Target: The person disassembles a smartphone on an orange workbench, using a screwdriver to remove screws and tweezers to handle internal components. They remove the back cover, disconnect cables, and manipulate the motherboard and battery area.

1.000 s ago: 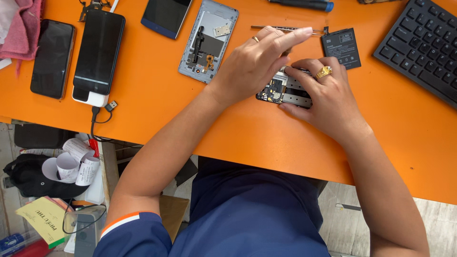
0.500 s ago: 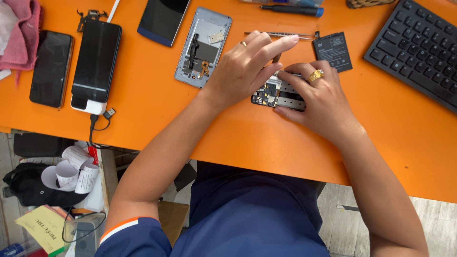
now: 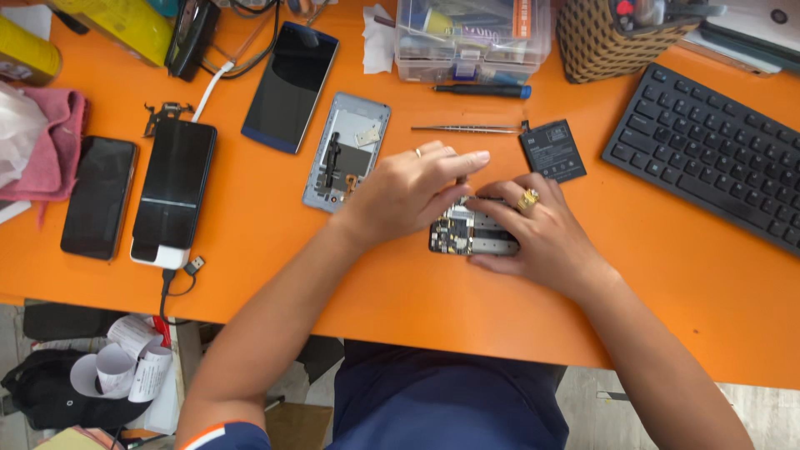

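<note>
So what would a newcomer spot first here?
The bright orange table stands out, and at its middle both hands, left hand and right hand, pressed on an opened phone. Dark phones lie at left, a black keyboard at right.
</note>
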